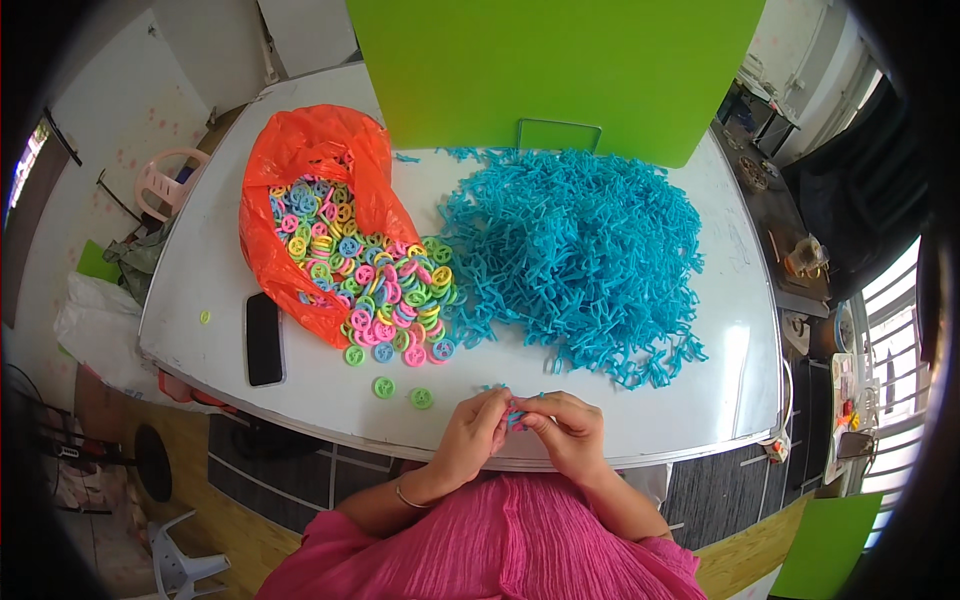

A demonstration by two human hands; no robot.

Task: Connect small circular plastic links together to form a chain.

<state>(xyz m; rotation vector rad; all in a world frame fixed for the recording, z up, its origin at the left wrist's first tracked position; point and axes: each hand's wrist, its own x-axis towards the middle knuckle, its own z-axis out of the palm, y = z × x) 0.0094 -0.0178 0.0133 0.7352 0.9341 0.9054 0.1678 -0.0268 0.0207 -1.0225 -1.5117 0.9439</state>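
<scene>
Close to the table's near edge, my left hand (474, 430) and my right hand (568, 432) meet with fingers pinched together. Between their fingertips is a small blue plastic piece (515, 417), partly covered by the fingers. More bits of blue show at the top of my left hand. Just left of my hands lie two loose green wheels (421, 398). Beyond my hands spreads a big heap of thin blue plastic pieces (580, 250). To its left, pink, yellow, green and blue toy wheels (385, 290) spill out of an orange-red plastic bag (265, 235).
A black phone (265, 338) lies left of the bag on the white table (700, 405). At the far side stands an upright green board (560, 70) with a thin metal handle. A white plastic stool (183, 560) is on the floor at lower left.
</scene>
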